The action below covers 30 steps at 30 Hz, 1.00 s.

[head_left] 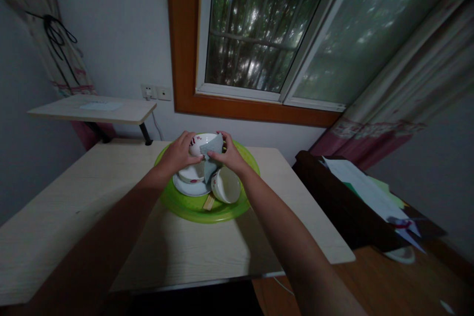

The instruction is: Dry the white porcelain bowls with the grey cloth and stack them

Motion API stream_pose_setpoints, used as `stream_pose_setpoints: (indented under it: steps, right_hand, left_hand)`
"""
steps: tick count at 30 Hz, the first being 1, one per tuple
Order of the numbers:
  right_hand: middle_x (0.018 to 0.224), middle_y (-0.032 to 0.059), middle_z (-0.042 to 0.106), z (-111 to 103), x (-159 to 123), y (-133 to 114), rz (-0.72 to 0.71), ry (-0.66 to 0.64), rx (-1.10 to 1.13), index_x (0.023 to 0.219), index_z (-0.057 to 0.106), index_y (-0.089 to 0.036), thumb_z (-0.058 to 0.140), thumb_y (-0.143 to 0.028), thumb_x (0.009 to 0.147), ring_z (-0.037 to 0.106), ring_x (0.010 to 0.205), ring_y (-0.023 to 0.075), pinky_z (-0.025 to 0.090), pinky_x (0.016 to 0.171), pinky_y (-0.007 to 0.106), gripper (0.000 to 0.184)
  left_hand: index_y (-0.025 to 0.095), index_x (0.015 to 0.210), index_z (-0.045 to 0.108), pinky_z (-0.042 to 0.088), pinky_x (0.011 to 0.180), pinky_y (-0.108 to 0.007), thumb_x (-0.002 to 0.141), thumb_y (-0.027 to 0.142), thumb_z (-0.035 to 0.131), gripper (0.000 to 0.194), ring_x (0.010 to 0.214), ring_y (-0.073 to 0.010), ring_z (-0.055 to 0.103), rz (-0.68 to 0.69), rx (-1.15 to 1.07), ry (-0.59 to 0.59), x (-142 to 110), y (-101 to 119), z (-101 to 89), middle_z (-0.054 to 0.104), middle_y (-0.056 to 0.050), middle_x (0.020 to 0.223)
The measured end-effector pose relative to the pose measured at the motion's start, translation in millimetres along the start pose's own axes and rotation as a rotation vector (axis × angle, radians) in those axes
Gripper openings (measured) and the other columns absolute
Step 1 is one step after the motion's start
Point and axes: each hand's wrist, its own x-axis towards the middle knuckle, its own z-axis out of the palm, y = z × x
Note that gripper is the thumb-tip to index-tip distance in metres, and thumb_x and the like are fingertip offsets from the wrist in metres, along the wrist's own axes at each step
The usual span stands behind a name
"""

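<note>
A white bowl (200, 142) with a red and dark pattern is held up over a green basin (192, 212). My left hand (180, 151) grips the bowl's left side, thumb toward me. My right hand (229, 153) presses a grey cloth (212, 147) against the bowl's right side, and the cloth hangs down below it. Under the raised bowl, another white bowl (191, 174) sits on a white plate (190, 188) in the basin. To the right, a third white bowl (226, 185) lies tilted on its side. Light wooden chopsticks (209, 202) lie near the basin's front.
The basin stands on a pale wooden table (211, 252). A small raised shelf (126, 112) with a paper on it stands at the back left. Behind are a wall socket (148, 91) and a window (255, 34). Papers (355, 182) lie on a dark brown surface at right.
</note>
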Motion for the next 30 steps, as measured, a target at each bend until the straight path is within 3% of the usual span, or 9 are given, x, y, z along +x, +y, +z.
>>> stream_pose_setpoints:
  steps: [11,20,27,30]
  right_hand:
    - [0.138,0.0105,0.052,3.5,2.0,1.0,-0.114,0.036,-0.142,0.139,0.045,-0.026,0.086,-0.046,0.067,0.052,0.126,0.0289,0.043,0.109,0.046,0.085]
    - [0.128,0.0087,0.051,-11.2,3.0,-4.7,0.099,0.023,0.11,0.146,0.04,-0.031,0.088,-0.05,0.062,0.06,0.106,0.023,0.053,0.094,0.041,0.099]
    - [0.113,0.0045,0.06,-15.2,5.7,-3.0,0.109,0.025,0.207,0.148,0.037,-0.032,0.087,-0.051,0.064,0.06,0.105,0.0238,0.051,0.099,0.043,0.1]
    - [0.119,0.0057,0.061,-13.8,6.3,-3.2,0.073,0.03,0.257,0.148,0.034,-0.033,0.084,-0.052,0.067,0.061,0.107,0.0242,0.051,0.098,0.043,0.097]
  left_hand:
    - [0.023,0.127,0.048,0.052,0.087,-0.04,0.07,0.036,0.078,0.066,0.105,-0.0283,0.06,-0.021,0.04,-0.012,-1.1,4.8,-1.9,0.055,-0.008,0.116]
    - [0.021,0.12,0.05,0.051,0.091,-0.041,0.072,0.044,0.079,0.061,0.106,-0.0273,0.059,-0.07,-0.125,0.089,2.2,2.7,-1.8,0.055,-0.009,0.113]
    - [0.021,0.119,0.049,0.052,0.089,-0.039,0.069,0.043,0.081,0.063,0.105,-0.0247,0.059,-0.118,-0.209,0.163,4.2,-4.4,0.3,0.055,-0.007,0.113]
    - [0.021,0.12,0.047,0.053,0.089,-0.038,0.069,0.043,0.081,0.065,0.107,-0.0238,0.058,-0.139,-0.232,0.194,3.9,-6.7,2.1,0.055,-0.008,0.117]
